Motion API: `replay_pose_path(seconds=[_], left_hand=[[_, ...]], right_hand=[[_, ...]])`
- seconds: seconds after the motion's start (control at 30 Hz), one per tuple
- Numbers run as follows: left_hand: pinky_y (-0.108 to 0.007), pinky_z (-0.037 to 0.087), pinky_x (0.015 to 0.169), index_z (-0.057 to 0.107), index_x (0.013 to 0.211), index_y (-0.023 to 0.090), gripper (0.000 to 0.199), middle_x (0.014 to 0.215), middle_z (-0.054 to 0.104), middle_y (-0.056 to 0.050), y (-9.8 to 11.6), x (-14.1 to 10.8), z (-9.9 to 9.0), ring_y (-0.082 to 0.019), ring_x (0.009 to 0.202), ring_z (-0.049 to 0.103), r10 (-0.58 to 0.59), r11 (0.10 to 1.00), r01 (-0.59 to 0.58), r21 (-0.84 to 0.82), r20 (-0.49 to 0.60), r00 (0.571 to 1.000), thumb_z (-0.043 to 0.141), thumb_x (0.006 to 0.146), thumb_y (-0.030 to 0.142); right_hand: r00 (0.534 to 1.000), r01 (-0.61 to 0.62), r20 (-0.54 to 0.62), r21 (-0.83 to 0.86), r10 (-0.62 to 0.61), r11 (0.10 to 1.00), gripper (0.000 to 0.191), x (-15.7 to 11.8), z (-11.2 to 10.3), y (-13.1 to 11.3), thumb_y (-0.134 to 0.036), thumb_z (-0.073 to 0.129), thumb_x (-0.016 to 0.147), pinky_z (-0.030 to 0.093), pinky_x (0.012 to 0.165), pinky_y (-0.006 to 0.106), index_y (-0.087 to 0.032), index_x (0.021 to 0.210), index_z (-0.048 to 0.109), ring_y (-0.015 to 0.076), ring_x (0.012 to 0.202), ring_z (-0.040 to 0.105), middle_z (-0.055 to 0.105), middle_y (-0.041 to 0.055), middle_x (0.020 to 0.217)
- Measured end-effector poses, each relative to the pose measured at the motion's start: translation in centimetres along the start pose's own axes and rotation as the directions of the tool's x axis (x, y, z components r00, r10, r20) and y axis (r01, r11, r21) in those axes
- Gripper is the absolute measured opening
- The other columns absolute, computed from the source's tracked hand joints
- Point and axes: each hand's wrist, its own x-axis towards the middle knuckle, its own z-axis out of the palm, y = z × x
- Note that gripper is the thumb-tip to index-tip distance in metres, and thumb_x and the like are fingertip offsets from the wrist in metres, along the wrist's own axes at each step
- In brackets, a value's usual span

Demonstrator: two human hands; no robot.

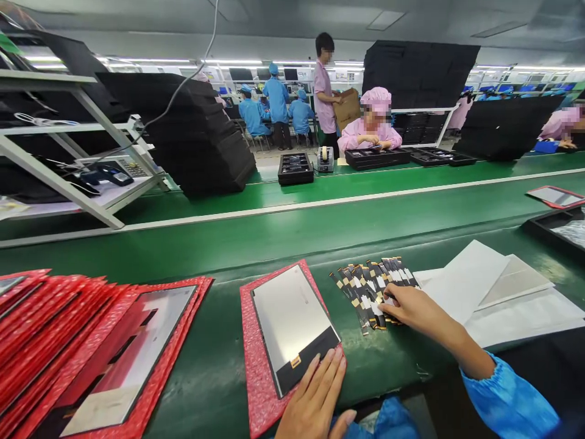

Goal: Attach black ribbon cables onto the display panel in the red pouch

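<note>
left hand (315, 390): flat, fingers out and close together, thumb off to the side. fingertips rest on the near end of the display panel (292, 317), at the black band (311, 356), just right of the small gold connector (295, 361). looks like a steadying touch, not a grip.

right hand (420, 311): narrow, thumb and index nearly meeting over the pile of flex strips (365, 286). can't tell if a strip is pinched or only touched, fingers hide the contact.

step in hand, my read: panel steadied on one side, strips handled on the other. getting one strip free calls for a fine pinch and a low pull, since they overlap and look easy to snag or drag along. panel side calls for light, even pressure; the face looks easy to smudge.

layout: panel lies face up and skewed on a red bubble sheet (253, 366), most of it reaching away beyond the left fingertips. strips sit right of the panel, apart from it, on the green table (205, 366), fanned in a rough heap; right fingertips are over its near right part. white sheets (475, 280) lie just right of the heap, partly behind the right wrist. well left of the left hand, a stack of red bubble sheets (46, 347) with another panel (169, 317) on top.

across the line: person in a pink cap (371, 128) at a black tray (377, 158), tape dispenser (325, 160) beside it.
</note>
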Motion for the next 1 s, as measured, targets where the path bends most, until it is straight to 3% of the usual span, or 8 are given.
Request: replay_pose_path(seconds=[0.13,0.27,0.4,0.47,0.53,0.67,0.77,1.0], left_hand=[[-0.038,0.068,0.113,0.032,0.176,0.031,0.09,0.16,0.062,-0.002,1.2,0.5,0.2,-0.029,0.153,0.054,0.07,0.996,-0.07,-0.047,-0.001,0.998,0.062,0.095,0.057],[-0.036,0.068,0.114,0.04,0.173,0.025,0.08,0.16,0.062,-0.005,2.2,1.0,-1.1,-0.026,0.155,0.053,0.095,0.995,-0.095,0.002,-0.062,0.994,0.053,0.101,0.056],[-0.042,0.063,0.122,0.031,0.176,0.017,0.078,0.166,0.055,-0.005,1.6,0.5,-4.1,-0.024,0.159,0.048,-0.023,0.999,0.025,0.046,-0.033,0.999,0.05,0.1,0.024],[-0.046,0.057,0.128,0.022,0.178,0.02,0.085,0.169,0.051,-0.004,0.4,0.1,-6.1,-0.024,0.161,0.046,-0.139,0.99,0.138,0.026,0.018,0.99,0.046,0.097,0.011],[-0.05,0.055,0.129,0.017,0.179,0.024,0.086,0.172,0.047,-0.003,-1.1,-0.2,-8.2,-0.025,0.162,0.044,-0.227,0.974,0.227,0.003,0.098,0.969,0.044,0.099,0.008],[-0.06,0.049,0.13,0.021,0.178,0.034,0.08,0.177,0.039,-0.002,-3.7,-1.1,-11.3,-0.031,0.165,0.04,-0.262,0.962,0.272,-0.02,0.208,0.942,0.048,0.106,0.015],[-0.065,0.044,0.131,0.027,0.176,0.037,0.079,0.181,0.032,-0.002,-4.5,-1.8,-12.1,-0.033,0.165,0.04,-0.239,0.962,0.263,-0.067,0.246,0.939,0.051,0.104,0.015],[-0.061,0.046,0.131,0.037,0.172,0.039,0.071,0.178,0.04,-0.004,-5.0,-3.0,-11.9,-0.03,0.162,0.045,-0.269,0.947,0.3,-0.115,0.227,0.936,0.057,0.106,0.021]], right_hand=[[1.0,0.007,0.027,0.022,-0.007,1.0,0.015,0.6,0.7,0.6,-0.032,0.065,0.101,0.045,0.071,0.034,-0.027,0.087,0.062,0.0266,0.077,0.07,0.074,0.0032,0.084],[0.999,-0.001,0.054,0.124,-0.006,0.992,0.019,1.1,0.9,1.5,-0.032,0.065,0.097,0.043,0.065,0.035,-0.029,0.08,0.059,0.0256,0.067,0.064,0.07,0.0016,0.075],[0.997,-0.012,0.071,0.265,-0.007,0.964,0.028,1.2,0.1,2.0,-0.045,0.066,0.099,0.043,0.057,0.035,-0.03,0.076,0.062,0.0259,0.064,0.061,0.066,0.0032,0.07],[0.998,-0.01,0.069,0.319,-0.012,0.948,0.034,1.0,-0.4,2.0,-0.055,0.066,0.099,0.042,0.053,0.035,-0.031,0.075,0.064,0.0261,0.062,0.059,0.063,0.0033,0.069],[0.997,-0.018,0.074,0.405,-0.013,0.914,0.036,0.9,-0.6,1.8,-0.063,0.067,0.097,0.039,0.049,0.035,-0.033,0.078,0.065,0.0249,0.056,0.055,0.06,0.0021,0.066],[0.985,-0.148,0.17,0.693,0.039,0.706,0.031,0.7,-0.2,0.5,-0.065,0.077,0.094,0.027,0.039,0.032,-0.035,0.087,0.069,0.0169,0.041,0.043,0.06,0.0005,0.066],[0.973,-0.209,0.229,0.771,0.044,0.602,0.032,0.7,0.5,-0.8,-0.062,0.078,0.095,0.022,0.038,0.029,-0.033,0.089,0.067,0.0113,0.038,0.036,0.065,0.0004,0.07],[0.952,-0.25,0.304,0.815,-0.019,0.524,0.039,0.7,2.6,-4.1,-0.061,0.085,0.091,0.023,0.034,0.026,-0.03,0.084,0.064,0.0075,0.037,0.028,0.076,0.0043,0.079]])
